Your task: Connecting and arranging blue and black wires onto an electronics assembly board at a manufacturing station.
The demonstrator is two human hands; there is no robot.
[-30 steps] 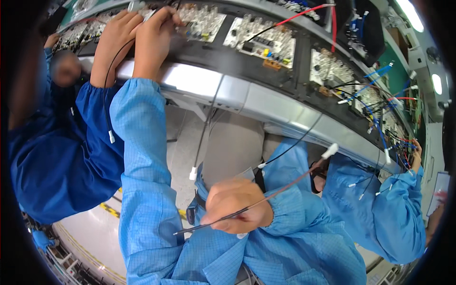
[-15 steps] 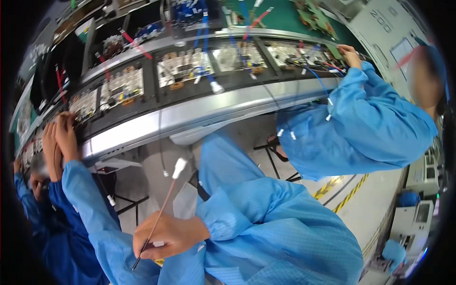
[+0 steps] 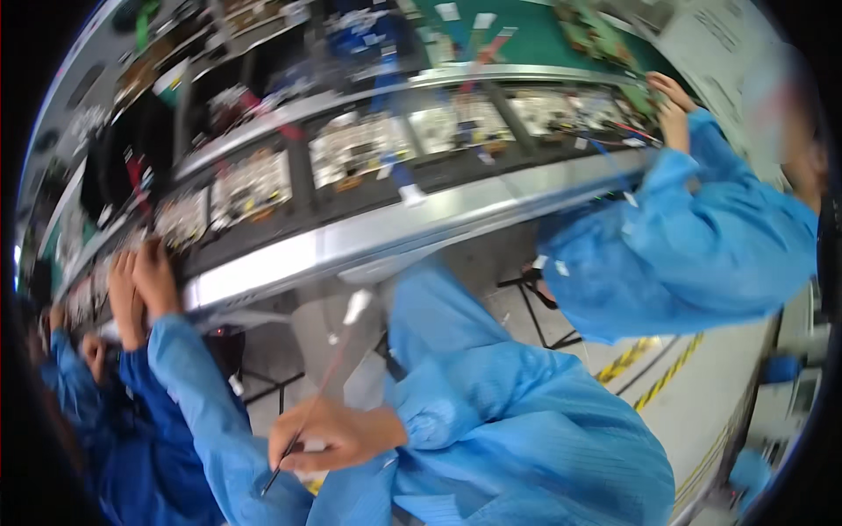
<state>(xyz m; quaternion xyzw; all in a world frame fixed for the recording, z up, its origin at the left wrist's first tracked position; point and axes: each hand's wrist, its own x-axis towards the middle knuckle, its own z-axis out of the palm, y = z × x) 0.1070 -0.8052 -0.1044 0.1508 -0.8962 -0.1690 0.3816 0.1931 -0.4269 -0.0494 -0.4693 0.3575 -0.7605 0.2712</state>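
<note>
My right hand [image 3: 338, 436] is closed in a pinch around a thin brown cable [image 3: 330, 373], held in front of my body. A white plug-like end [image 3: 357, 306] is at the cable's top, and its dark tip points down below my fingers. My left arm, in a light blue sleeve, reaches up to the line's left part. There my left hand [image 3: 156, 279] rests at the near edge beside circuit boards [image 3: 180, 219]; its fingertips are blurred and whatever they touch is hidden. Right beside it is a co-worker's hand [image 3: 125, 302] with a dark blue sleeve.
A metal rail [image 3: 351, 245] runs along the line's near edge. Several boards [image 3: 364, 149] sit in dark trays, with blue and red wires over them. At right a co-worker in blue [image 3: 702, 254] reaches to the boards. Yellow-black tape [image 3: 671, 368] marks the floor.
The whole view has shifted, so things appear farther right and slightly lower, with more blur. Both hands keep about the same pose, the right one still on the cable.
</note>
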